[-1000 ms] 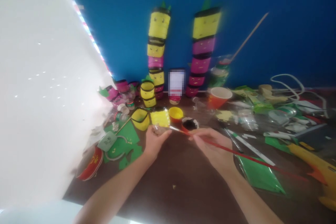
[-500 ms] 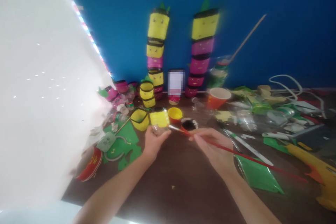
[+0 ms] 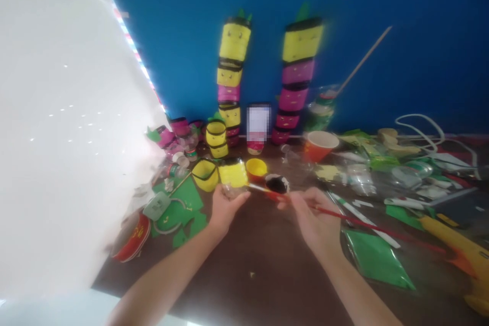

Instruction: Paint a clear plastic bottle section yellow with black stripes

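Observation:
My left hand [image 3: 226, 207] is closed round the clear lower end of a yellow-painted bottle piece [image 3: 233, 174]. Pinched in my right hand [image 3: 315, 211] is a long red paintbrush [image 3: 353, 219], its tip pointing left at the bottle piece's lower right edge. Whether the tip touches it is too blurred to tell. Behind the brush stand a cup of yellow paint [image 3: 256, 168] and a cup of dark paint [image 3: 277, 185]. A yellow container with a black rim [image 3: 205, 175] sits just left of the bottle piece.
Two tall stacks of yellow and pink faces [image 3: 234, 41] [image 3: 302, 43] rise at the back. On the left lie green sheets [image 3: 191, 193] and a red bowl [image 3: 133, 239]. To the right are a paper cup [image 3: 320, 146], a green packet [image 3: 378, 257] and a yellow glue gun [image 3: 454, 239].
The view has shifted slightly, so most things appear a little farther right and lower. Both hands keep their holds, and the brush remains close to the bottle piece.

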Action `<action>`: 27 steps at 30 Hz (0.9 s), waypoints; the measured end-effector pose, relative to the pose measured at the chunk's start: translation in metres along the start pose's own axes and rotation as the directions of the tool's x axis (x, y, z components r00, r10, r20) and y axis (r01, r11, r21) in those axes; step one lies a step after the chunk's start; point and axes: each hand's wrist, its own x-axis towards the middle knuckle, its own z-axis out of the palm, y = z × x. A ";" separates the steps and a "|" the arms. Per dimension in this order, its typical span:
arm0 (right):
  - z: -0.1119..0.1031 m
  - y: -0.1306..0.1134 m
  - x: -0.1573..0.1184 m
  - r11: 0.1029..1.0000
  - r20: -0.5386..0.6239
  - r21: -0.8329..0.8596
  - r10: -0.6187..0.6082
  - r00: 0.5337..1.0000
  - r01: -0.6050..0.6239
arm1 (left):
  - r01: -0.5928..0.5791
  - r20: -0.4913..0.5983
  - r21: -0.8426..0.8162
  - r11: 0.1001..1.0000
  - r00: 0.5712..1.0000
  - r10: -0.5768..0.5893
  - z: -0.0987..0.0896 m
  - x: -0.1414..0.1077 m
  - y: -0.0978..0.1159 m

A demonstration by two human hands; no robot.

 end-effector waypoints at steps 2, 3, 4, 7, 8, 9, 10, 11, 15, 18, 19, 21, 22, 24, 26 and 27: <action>0.008 -0.003 -0.006 1.000 0.039 -0.007 -0.001 0.999 0.001 | 0.008 -0.007 0.039 0.999 1.000 -0.007 0.000 -0.002 0.001; 0.011 -0.004 -0.008 1.000 0.059 -0.013 -0.008 0.998 0.009 | 0.012 -0.011 0.056 0.998 1.000 -0.012 -0.001 -0.002 0.000; 0.014 -0.005 -0.011 0.999 0.075 -0.028 -0.014 0.997 0.017 | 0.014 -0.013 0.068 0.998 1.000 -0.013 -0.001 -0.003 0.000; 0.016 -0.006 -0.013 0.992 0.084 -0.103 -0.062 0.995 0.070 | 0.001 -0.003 0.068 0.998 1.000 -0.001 -0.002 -0.002 -0.003; 0.014 -0.005 -0.013 0.986 0.078 -0.131 -0.094 0.993 0.104 | -0.008 0.002 0.058 0.998 1.000 0.007 -0.002 -0.002 -0.003; 0.012 -0.003 -0.011 0.978 0.072 -0.152 -0.136 0.988 0.146 | -0.014 0.010 0.047 0.999 1.000 0.014 -0.002 -0.001 -0.003; 0.009 -0.002 -0.010 0.967 0.064 -0.163 -0.186 0.980 0.194 | -0.019 0.015 0.033 0.999 1.000 0.018 -0.002 0.000 -0.003; 0.006 0.000 -0.008 0.958 0.059 -0.166 -0.228 0.972 0.234 | -0.019 0.017 0.020 1.000 1.000 0.018 -0.002 0.000 -0.003; 0.000 0.001 -0.005 0.960 0.049 -0.106 -0.254 0.966 0.258 | 0.003 -0.006 -0.002 1.000 1.000 -0.003 0.000 -0.001 0.002; 0.006 -0.004 -0.009 0.963 0.086 -0.114 -0.236 0.968 0.245 | 0.014 -0.010 0.004 1.000 1.000 -0.014 0.001 -0.004 0.006; 0.009 -0.006 -0.010 0.957 0.098 -0.137 -0.245 0.965 0.257 | 0.015 -0.007 0.002 1.000 1.000 -0.015 0.001 -0.005 0.006; 0.011 -0.007 -0.011 0.940 0.106 -0.191 -0.267 0.958 0.284 | 0.014 -0.001 -0.017 1.000 1.000 -0.014 0.002 -0.005 0.006; 0.010 -0.006 -0.010 0.932 0.097 -0.210 -0.282 0.955 0.296 | 0.012 0.004 -0.033 0.999 1.000 -0.012 0.002 -0.004 0.006; 0.006 -0.004 -0.008 0.925 0.052 -0.207 -0.313 0.948 0.317 | 0.012 0.012 -0.067 0.998 1.000 -0.012 0.001 -0.002 0.003; 0.001 -0.003 -0.005 0.929 0.020 -0.171 -0.330 0.944 0.328 | 0.021 0.011 -0.090 0.996 1.000 -0.020 0.000 -0.001 0.001; 0.000 -0.004 -0.004 0.933 0.020 -0.150 -0.329 0.944 0.328 | 0.026 0.009 -0.096 0.995 1.000 -0.025 0.000 0.000 0.000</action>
